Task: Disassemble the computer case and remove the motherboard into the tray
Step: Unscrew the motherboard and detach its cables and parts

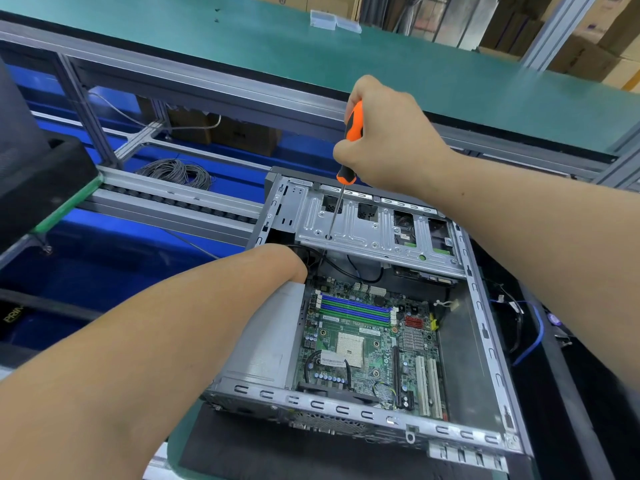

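One screwdriver (pixel 351 140), gripped upright by the right hand (pixel 384 133), meets the drive cage (pixel 374 230) beyond the motherboard (pixel 367 341); the left hand is hidden, its grip unknowable.

R hand (pixel 384 133) upper centre of frame, fist curled round a tool handle, forearm running to right edge; L forearm crosses from lower left to mid-frame, wrist bent down; L hand hidden, prob. inside, grip can't be told.

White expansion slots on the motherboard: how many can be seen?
2. Both white slots stand side by side at the motherboard's near right corner, right of a long black slot. None looks hidden; the left hand is out of sight under the drive cage.
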